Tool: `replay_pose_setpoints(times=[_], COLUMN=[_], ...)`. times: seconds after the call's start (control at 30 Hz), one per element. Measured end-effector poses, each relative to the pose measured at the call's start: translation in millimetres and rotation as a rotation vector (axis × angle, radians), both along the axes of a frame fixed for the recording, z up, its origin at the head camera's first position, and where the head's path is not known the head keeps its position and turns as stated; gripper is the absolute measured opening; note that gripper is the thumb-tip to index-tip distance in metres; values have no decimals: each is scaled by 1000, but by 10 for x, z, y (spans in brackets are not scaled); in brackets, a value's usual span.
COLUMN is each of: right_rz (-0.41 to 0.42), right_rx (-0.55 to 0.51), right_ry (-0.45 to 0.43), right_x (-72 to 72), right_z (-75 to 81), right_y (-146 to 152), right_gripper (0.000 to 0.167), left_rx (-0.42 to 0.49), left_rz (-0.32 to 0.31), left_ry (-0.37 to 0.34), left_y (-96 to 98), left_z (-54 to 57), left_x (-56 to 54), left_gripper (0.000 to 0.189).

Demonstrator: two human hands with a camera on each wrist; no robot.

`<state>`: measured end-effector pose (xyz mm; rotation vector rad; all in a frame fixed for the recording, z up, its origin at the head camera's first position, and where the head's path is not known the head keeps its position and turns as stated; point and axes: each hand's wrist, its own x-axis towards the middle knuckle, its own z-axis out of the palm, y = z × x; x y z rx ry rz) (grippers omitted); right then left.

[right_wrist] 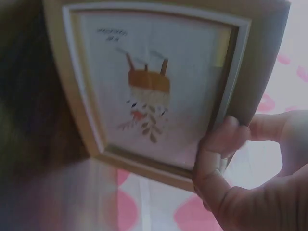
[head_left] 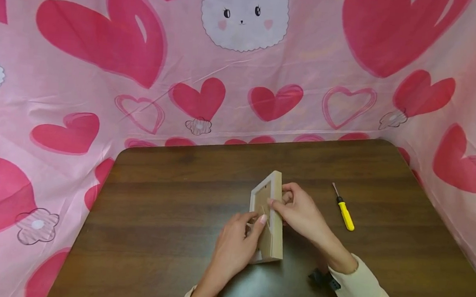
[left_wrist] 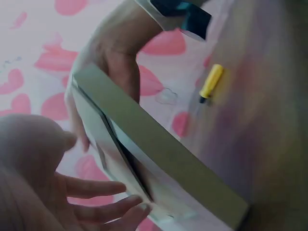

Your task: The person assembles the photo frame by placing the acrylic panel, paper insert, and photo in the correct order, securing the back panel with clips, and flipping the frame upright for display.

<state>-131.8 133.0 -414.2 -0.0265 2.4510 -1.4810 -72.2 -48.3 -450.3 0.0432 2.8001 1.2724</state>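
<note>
A light wooden picture frame stands upright on its edge, its brown backing facing left. My right hand grips its right side, thumb at the back edge and fingers round the front. In the right wrist view, the glazed front shows a small illustrated print. My left hand is at the backing, thumb and forefinger close to a thin pale strip there. Its other fingers are spread and slightly bent in the left wrist view. A dark gap runs along the panel's edge there.
A screwdriver with a yellow handle lies on the dark wooden table, right of the right hand. Pink heart-printed cloth hangs behind the table and along both sides. A dark wrist device sits at the right cuff.
</note>
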Motion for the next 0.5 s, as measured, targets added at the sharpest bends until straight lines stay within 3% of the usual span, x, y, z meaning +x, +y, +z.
replay_pose_setpoints(times=[0.1,0.27,0.4,0.5], right_rz=[36,85,135,128], right_rx=[5,-59,-158,-184], right_ry=[25,39,-7,-60], right_x=[9,3,-26,-71], right_z=[42,39,-29,-129], right_y=[-98,-216,-222,-156], right_gripper=[61,61,58,56], left_rx=[50,22,22,25], left_rz=[-25,-59,-47,0], left_ry=[-31,-67,-86,-79], left_y=[-15,-78,-138,-177], left_z=[120,258,335,373], left_x=[0,-17,-28,-32], left_gripper=[68,59,48,36])
